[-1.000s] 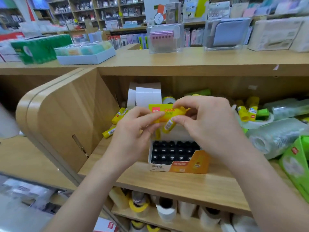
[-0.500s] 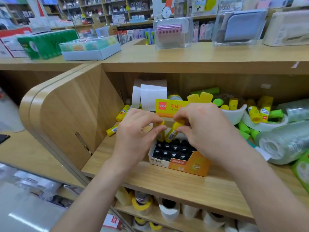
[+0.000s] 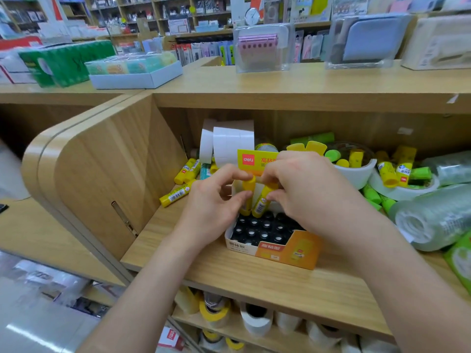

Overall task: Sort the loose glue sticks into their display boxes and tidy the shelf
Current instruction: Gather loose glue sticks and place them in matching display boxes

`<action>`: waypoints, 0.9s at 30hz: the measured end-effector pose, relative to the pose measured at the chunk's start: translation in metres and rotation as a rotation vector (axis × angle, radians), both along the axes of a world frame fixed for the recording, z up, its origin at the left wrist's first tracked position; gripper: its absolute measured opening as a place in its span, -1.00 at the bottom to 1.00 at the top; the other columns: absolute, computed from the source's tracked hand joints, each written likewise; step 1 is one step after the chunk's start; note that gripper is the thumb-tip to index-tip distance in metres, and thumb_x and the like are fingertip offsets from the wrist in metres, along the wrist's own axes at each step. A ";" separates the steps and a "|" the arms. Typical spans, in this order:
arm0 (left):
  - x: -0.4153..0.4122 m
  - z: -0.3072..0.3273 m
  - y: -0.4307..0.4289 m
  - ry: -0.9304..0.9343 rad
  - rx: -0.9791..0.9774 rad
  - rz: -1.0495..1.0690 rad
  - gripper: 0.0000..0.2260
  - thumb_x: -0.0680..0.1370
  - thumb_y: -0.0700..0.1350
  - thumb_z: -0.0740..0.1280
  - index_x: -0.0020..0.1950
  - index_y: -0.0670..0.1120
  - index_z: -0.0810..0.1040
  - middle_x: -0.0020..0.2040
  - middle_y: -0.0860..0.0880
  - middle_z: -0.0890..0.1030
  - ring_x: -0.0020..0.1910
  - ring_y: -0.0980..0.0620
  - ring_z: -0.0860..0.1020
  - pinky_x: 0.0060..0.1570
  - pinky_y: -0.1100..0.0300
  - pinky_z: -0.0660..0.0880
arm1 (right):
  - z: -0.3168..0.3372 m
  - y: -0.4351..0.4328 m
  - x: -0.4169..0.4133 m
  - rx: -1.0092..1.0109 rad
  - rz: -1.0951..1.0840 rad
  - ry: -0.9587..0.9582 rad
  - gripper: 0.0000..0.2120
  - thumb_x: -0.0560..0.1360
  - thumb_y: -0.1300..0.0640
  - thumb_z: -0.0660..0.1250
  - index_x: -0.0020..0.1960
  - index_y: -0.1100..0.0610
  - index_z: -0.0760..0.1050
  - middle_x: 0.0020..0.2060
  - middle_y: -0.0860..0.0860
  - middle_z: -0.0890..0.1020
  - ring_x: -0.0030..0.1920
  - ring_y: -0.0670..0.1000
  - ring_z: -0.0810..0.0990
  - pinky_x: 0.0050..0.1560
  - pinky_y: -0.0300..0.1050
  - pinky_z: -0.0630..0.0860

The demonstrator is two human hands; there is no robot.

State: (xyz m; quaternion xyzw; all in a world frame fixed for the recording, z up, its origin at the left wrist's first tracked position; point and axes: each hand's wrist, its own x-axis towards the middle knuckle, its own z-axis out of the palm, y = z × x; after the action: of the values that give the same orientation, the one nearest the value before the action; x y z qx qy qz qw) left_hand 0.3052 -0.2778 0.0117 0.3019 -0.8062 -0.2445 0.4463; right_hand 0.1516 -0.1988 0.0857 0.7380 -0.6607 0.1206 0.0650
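Together, left hand [image 3: 211,210] and right hand [image 3: 305,194] each pinched a yellow plastic glue stick [image 3: 247,197] over the orange cardboard display box [image 3: 293,248].

Two glue sticks [image 3: 260,203] lower and more upright than before, bases seemingly inside the display box [image 3: 285,249].

on the wooden shelf [image 3: 254,284] we see an orange display box [image 3: 288,249] near the front, loose glue sticks [image 3: 175,194] back left, wrapped tape rolls [image 3: 433,217] right.
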 end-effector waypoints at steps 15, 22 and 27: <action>0.004 -0.007 -0.001 0.077 -0.047 -0.019 -0.86 0.45 -0.20 0.43 0.00 -0.14 0.62 -0.12 0.18 0.62 -0.16 0.18 0.60 -0.22 0.29 0.53 | 0.001 -0.010 0.009 -0.004 0.051 -0.008 -0.83 0.57 0.06 0.26 0.06 0.00 0.61 -0.01 -0.02 0.62 0.04 0.03 0.55 -0.01 -0.11 0.52; 0.006 -0.004 0.003 0.095 -0.055 -0.023 -0.89 0.49 -0.10 0.37 -0.04 -0.11 0.61 -0.18 0.12 0.62 -0.22 0.06 0.60 -0.29 0.15 0.56 | 0.004 -0.001 0.011 0.048 0.036 -0.019 -0.74 0.49 0.23 0.23 0.08 -0.01 0.59 0.11 -0.06 0.54 0.15 0.06 0.49 -0.01 0.00 0.54; 0.008 -0.003 0.009 0.094 -0.044 -0.018 -0.89 0.46 -0.02 0.41 -0.06 -0.01 0.60 -0.20 0.17 0.61 -0.24 0.13 0.57 -0.27 0.15 0.55 | 0.002 0.008 0.014 0.052 0.040 -0.024 -0.73 0.54 0.13 0.16 0.16 -0.03 0.54 0.11 -0.09 0.50 0.08 -0.01 0.31 0.05 0.03 0.50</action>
State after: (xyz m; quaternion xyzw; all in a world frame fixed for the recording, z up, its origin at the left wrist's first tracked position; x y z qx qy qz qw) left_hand 0.3137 -0.2684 0.0086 0.2732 -0.7922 -0.2446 0.4877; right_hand 0.1659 -0.1906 0.0872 0.7512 -0.6493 0.1133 0.0355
